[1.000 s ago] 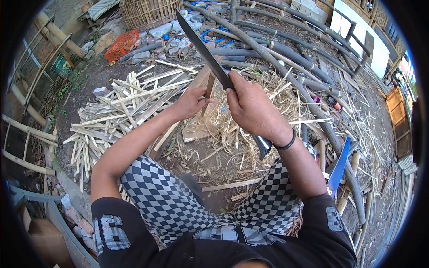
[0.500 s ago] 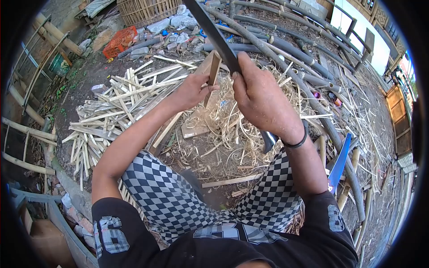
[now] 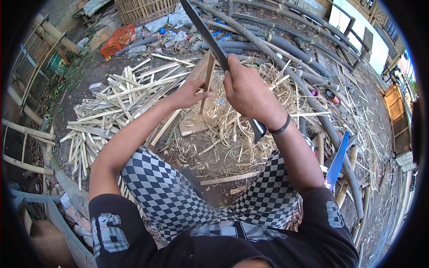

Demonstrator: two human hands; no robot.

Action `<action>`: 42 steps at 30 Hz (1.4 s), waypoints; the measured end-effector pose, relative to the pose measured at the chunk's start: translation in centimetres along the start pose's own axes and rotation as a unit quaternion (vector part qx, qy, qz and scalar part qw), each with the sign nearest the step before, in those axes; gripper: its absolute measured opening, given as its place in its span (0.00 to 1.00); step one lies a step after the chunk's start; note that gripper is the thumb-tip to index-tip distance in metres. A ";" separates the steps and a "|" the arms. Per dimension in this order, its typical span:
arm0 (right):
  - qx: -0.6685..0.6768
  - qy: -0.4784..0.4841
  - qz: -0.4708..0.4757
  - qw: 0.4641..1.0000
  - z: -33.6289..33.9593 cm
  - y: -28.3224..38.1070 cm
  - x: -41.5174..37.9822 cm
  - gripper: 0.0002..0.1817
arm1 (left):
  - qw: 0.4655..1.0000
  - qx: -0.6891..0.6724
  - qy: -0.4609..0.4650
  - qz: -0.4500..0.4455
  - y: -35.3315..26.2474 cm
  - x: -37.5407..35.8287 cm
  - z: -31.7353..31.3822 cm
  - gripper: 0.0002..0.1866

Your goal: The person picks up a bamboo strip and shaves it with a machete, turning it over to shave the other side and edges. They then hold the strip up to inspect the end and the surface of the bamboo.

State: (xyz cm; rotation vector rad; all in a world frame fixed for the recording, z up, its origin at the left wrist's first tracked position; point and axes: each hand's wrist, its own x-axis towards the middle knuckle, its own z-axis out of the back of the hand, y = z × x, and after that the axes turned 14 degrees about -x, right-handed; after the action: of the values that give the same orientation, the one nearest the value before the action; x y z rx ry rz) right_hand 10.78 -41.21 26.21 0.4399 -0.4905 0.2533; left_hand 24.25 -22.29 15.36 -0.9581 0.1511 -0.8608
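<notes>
My right hand (image 3: pixel 252 91) is closed around the handle of a machete, whose long dark blade (image 3: pixel 204 32) slants up and to the left. The butt of its handle shows below my wrist. In my left hand (image 3: pixel 190 93) a thin bamboo strip (image 3: pixel 208 73) stands nearly upright, gripped between thumb and fingers. The blade, close to my right fist, crosses the strip's upper end in this view. Beneath both hands lies a tangle of curled shavings (image 3: pixel 228 127), beside a flat wooden block (image 3: pixel 193 128).
A heap of cut strips (image 3: pixel 109 105) spreads on the left. Bamboo poles (image 3: pixel 295 53) lie at the back right, and a blue handsaw (image 3: pixel 338 158) rests by my right knee. An orange crate (image 3: pixel 117 40) and a woven basket (image 3: pixel 145 10) stand farther back.
My right hand and the machete have moved left and slightly up, along the strip. My left hand, still gripping the strip, has shifted a little left and down.
</notes>
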 end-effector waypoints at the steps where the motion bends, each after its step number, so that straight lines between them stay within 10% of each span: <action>1: 0.005 0.006 0.006 1.000 0.0 -0.1 0.0 0.07 | 0.997 0.040 -0.021 -0.054 0.2 -0.1 -0.3 0.24; 12: 0.051 0.012 -0.005 0.999 3.2 2.5 -0.9 0.09 | 0.990 -0.102 -0.057 -0.077 -3.3 0.8 1.0 0.17; 18: 0.007 0.067 0.013 0.998 -1.0 0.6 0.0 0.08 | 0.990 0.132 0.021 -0.037 3.4 0.2 1.5 0.46; 24: 0.065 0.049 0.032 0.996 -1.2 0.5 -0.3 0.10 | 0.995 -0.081 0.004 -0.052 0.2 0.0 1.3 0.23; 30: 0.247 0.258 -0.114 0.927 -0.2 0.2 0.2 0.13 | 0.995 -0.088 -0.004 -0.040 -0.3 -0.3 0.9 0.16; 36: -0.030 0.014 -0.020 0.999 -1.9 -0.5 -0.2 0.11 | 0.994 -0.102 0.010 -0.033 -1.2 0.1 0.9 0.12; 42: -0.124 0.017 -0.052 0.991 -2.2 0.4 0.2 0.10 | 0.993 -0.102 -0.019 -0.053 -0.1 0.5 0.5 0.11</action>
State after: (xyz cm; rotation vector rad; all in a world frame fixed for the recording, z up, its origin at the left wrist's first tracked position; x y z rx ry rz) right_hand 11.73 -39.80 24.68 0.2175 -0.4570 0.0961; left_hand 24.74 -22.29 15.89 -1.1817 0.1594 -0.9371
